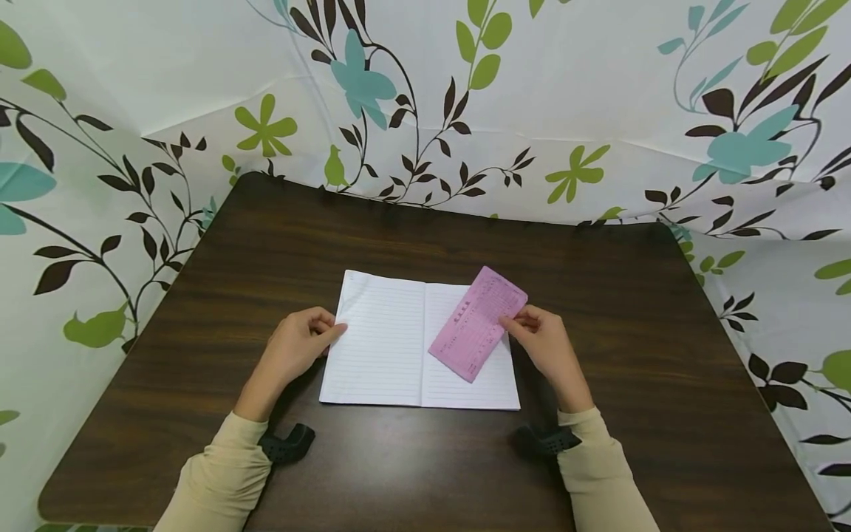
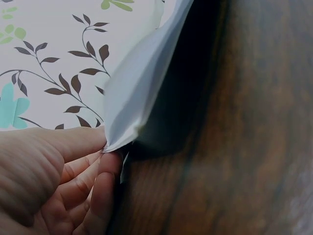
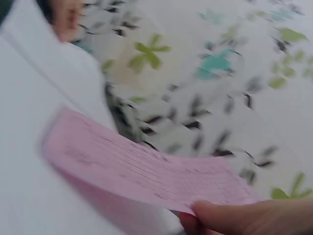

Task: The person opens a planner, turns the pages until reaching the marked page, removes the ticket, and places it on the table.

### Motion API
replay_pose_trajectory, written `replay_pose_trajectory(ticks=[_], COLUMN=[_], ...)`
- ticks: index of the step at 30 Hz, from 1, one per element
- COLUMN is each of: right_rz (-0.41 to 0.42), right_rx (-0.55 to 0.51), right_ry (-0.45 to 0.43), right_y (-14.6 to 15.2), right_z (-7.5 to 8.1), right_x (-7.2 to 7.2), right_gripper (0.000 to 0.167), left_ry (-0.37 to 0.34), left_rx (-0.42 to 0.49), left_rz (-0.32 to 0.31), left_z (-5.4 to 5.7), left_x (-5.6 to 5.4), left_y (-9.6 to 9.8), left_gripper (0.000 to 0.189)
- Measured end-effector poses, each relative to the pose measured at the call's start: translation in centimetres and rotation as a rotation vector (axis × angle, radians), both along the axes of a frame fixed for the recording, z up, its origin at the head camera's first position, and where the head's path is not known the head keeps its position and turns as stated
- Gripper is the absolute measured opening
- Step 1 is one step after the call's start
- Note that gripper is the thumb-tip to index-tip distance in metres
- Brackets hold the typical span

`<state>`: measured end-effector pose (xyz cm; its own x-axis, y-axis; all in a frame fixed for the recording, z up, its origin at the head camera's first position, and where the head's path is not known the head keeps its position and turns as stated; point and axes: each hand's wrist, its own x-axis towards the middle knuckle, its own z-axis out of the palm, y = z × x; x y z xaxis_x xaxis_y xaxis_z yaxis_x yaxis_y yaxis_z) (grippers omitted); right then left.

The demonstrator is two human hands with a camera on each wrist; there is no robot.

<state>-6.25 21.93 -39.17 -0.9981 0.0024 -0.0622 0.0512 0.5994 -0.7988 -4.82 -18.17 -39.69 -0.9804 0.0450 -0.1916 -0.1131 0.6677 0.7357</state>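
Floral curtains ring a dark worktop (image 1: 598,355) where an open notebook (image 1: 382,340) lies. Left hand (image 1: 295,351) pinches its left page edge; right hand (image 1: 548,347) pinches a pink slip (image 1: 475,325), hovering over the right page, not yet laid flat.

Right wrist view blurred. Right hand (image 3: 254,218) at lower right edge, thumb on top of pink slip (image 3: 142,171), pinching its near end. Slip printed with faint lines and text, tilted, far end toward left, lifted over white notebook page (image 3: 34,147). Page fills left side. Fingertip of other hand (image 3: 68,17) at top left, on page edge. Behind: white curtain (image 3: 220,73) with green, teal and dark leaf print
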Motion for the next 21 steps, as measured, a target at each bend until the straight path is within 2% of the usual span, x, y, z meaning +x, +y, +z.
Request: replay_pose_trajectory(ticks=[3,7,11,17,21], right_rz=[0.007,0.035,0.089,0.147,0.168], right_rx=[-0.06,-0.044,0.032,0.227,0.354], right_ry=[-0.041,-0.119,-0.178,-0.116,-0.145], right_y=[2.3,5.5,8.1,10.6,11.4], right_z=[0.5,1.5,2.0,2.3,2.4], right_x=[-0.1,0.0,0.1,0.3,0.2], right_gripper=[0.034,0.042,0.048,0.043,0.047], left_ry=[0.003,0.009,0.012,0.008,0.013], left_rx=[0.001,0.005,0.01,0.015,0.011], left_rz=[-0.001,-0.003,-0.008,-0.009,0.0], left_z=[-0.1,-0.2,-0.1,-0.2,-0.3], left_x=[0.0,-0.1,-0.1,-0.2,-0.2], left_y=[0.0,0.1,0.1,0.0,-0.1], left_gripper=[0.028,0.027,0.027,0.027,0.027])
